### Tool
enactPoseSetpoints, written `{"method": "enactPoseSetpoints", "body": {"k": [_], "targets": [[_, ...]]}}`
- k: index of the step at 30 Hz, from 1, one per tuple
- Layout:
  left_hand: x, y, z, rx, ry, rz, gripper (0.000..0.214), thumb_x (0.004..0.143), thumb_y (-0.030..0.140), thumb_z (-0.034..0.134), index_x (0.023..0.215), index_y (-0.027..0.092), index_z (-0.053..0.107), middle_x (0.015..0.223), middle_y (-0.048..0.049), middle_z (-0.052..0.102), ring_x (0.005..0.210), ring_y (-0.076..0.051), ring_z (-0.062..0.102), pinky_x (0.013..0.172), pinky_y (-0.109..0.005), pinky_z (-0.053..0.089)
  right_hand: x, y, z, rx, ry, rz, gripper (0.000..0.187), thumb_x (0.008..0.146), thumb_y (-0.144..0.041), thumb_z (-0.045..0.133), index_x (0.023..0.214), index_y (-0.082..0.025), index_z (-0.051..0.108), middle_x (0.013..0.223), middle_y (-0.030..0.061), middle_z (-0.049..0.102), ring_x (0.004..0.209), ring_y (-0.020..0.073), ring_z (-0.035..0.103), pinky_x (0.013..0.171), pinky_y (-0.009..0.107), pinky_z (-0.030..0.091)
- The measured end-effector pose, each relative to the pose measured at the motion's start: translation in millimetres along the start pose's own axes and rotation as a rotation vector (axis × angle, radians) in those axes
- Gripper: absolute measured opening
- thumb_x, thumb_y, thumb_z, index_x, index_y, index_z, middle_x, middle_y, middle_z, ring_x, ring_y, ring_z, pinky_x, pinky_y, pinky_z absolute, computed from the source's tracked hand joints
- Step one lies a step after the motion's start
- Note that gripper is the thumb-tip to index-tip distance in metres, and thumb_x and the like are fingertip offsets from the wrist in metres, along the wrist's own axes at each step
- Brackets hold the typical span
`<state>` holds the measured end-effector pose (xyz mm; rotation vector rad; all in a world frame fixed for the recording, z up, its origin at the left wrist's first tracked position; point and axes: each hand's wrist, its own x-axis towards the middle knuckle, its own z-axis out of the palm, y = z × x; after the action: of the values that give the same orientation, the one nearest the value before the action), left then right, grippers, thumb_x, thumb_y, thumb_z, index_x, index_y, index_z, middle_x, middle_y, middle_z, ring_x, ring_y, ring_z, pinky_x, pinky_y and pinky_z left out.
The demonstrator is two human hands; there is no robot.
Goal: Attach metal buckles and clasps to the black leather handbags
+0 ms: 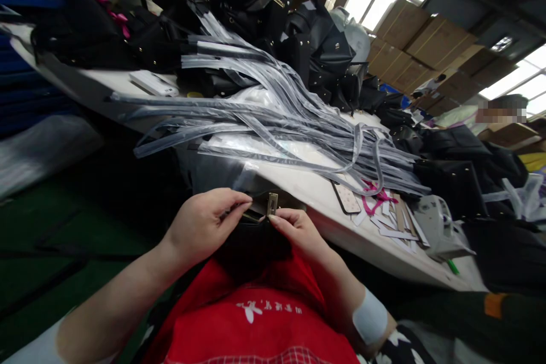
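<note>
In front of my red apron a black bag [247, 234] rests at the table's near edge, its opening partly hidden by my hands. My right hand [301, 232] is closed, thumb and fingertips pinching the lower end of a small gold-coloured metal clasp [273, 203] that stands upright at the bag's opening. To the left, my left hand [207, 217] has thumb and forefinger pressed together beside the opening. Whatever lies between those fingertips is too small to make out.
Plastic-wrapped straps [294, 116] sprawl across the white table [341, 226]. Black bags [328, 51] are piled behind them. Rightward lie a phone [346, 198], a pink ribbon [375, 196], paper strips [394, 224] and a grey-white tape dispenser [441, 226]. People work farther back.
</note>
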<state>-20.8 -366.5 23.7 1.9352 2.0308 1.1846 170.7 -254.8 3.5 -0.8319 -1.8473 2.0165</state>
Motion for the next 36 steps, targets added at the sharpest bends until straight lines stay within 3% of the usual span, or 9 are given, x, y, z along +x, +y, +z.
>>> {"method": "enactPoseSetpoints", "body": {"k": [4, 8, 12, 16, 23, 26, 32, 34, 36], "targets": [[8, 16, 0.4, 0.169, -0.094, 0.252, 0.026, 0.095, 0.028, 0.046, 0.106, 0.019, 0.068, 0.079, -0.0027, 0.065, 0.068, -0.015, 0.062, 0.062, -0.025, 0.047, 7, 4, 4, 0.141, 0.082, 0.033, 0.041, 0.074, -0.054, 0.070, 0.078, -0.013, 0.074, 0.063, 0.0005, 0.063, 0.059, 0.0105, 0.049, 0.059, 0.023, 0.037], [16, 21, 7.7, 0.436, -0.216, 0.409, 0.029, 0.094, 0.019, 0.043, 0.112, 0.014, 0.065, 0.080, -0.0058, 0.065, 0.068, -0.019, 0.060, 0.058, -0.030, 0.046, 9, 6, 5, 0.145, 0.104, 0.023, 0.043, 0.074, -0.056, 0.069, 0.076, -0.013, 0.074, 0.063, 0.0005, 0.063, 0.059, 0.0103, 0.048, 0.058, 0.023, 0.038], [23, 23, 12.5, 0.524, -0.327, 0.465, 0.029, 0.091, 0.012, 0.041, 0.108, 0.013, 0.065, 0.084, -0.0080, 0.066, 0.071, -0.020, 0.060, 0.060, -0.032, 0.047, 9, 3, 5, 0.056, 0.103, -0.034, 0.041, 0.080, -0.053, 0.061, 0.078, -0.014, 0.073, 0.067, 0.0009, 0.065, 0.062, 0.0121, 0.052, 0.061, 0.024, 0.041], [25, 25, 17.0, 0.592, -0.388, 0.509, 0.025, 0.087, 0.008, 0.042, 0.091, 0.013, 0.066, 0.079, -0.0086, 0.064, 0.067, -0.021, 0.057, 0.055, -0.033, 0.043, 7, -3, 5, -0.117, 0.047, -0.117, 0.028, 0.086, -0.037, 0.053, 0.085, -0.016, 0.073, 0.077, 0.0013, 0.069, 0.076, 0.0168, 0.060, 0.072, 0.027, 0.047], [24, 29, 23.7, 0.646, -0.328, 0.598, 0.024, 0.085, 0.005, 0.042, 0.084, 0.014, 0.065, 0.073, -0.0070, 0.062, 0.062, -0.020, 0.055, 0.051, -0.033, 0.039, 2, -8, 5, -0.257, 0.034, -0.187, 0.022, 0.084, -0.021, 0.052, 0.093, -0.017, 0.071, 0.087, 0.0007, 0.072, 0.086, 0.0190, 0.065, 0.082, 0.029, 0.049], [28, 25, 21.8, 0.541, -0.294, 0.522, 0.021, 0.087, 0.012, 0.045, 0.083, 0.016, 0.065, 0.074, -0.0054, 0.062, 0.065, -0.019, 0.056, 0.054, -0.031, 0.040, -1, -9, 3, -0.278, 0.036, -0.192, 0.020, 0.084, -0.022, 0.054, 0.092, -0.015, 0.071, 0.088, 0.0011, 0.072, 0.086, 0.0187, 0.064, 0.082, 0.029, 0.049], [41, 17, 17.9, 0.062, -0.276, 0.125, 0.020, 0.088, 0.026, 0.047, 0.080, 0.020, 0.065, 0.075, -0.0016, 0.063, 0.070, -0.014, 0.059, 0.064, -0.026, 0.044, -5, -10, -1, -0.339, 0.017, -0.180, 0.022, 0.087, -0.029, 0.054, 0.090, -0.015, 0.071, 0.085, 0.0009, 0.072, 0.078, 0.0170, 0.064, 0.071, 0.025, 0.049], [42, 17, 17.9, -0.033, -0.288, 0.070, 0.019, 0.086, 0.026, 0.048, 0.079, 0.020, 0.064, 0.076, -0.0016, 0.063, 0.072, -0.015, 0.060, 0.066, -0.026, 0.046, -7, -11, -1, -0.425, 0.091, -0.197, 0.024, 0.088, -0.033, 0.055, 0.091, -0.016, 0.071, 0.086, 0.0021, 0.073, 0.077, 0.0172, 0.065, 0.070, 0.025, 0.049], [40, 19, 18.6, -0.048, -0.276, 0.057, 0.018, 0.086, 0.025, 0.048, 0.080, 0.020, 0.064, 0.076, -0.0020, 0.063, 0.074, -0.015, 0.060, 0.067, -0.026, 0.046, -9, -14, 1, -0.601, 0.253, -0.243, 0.025, 0.087, -0.037, 0.056, 0.093, -0.018, 0.071, 0.087, 0.0035, 0.074, 0.077, 0.0179, 0.066, 0.072, 0.026, 0.048]]}}
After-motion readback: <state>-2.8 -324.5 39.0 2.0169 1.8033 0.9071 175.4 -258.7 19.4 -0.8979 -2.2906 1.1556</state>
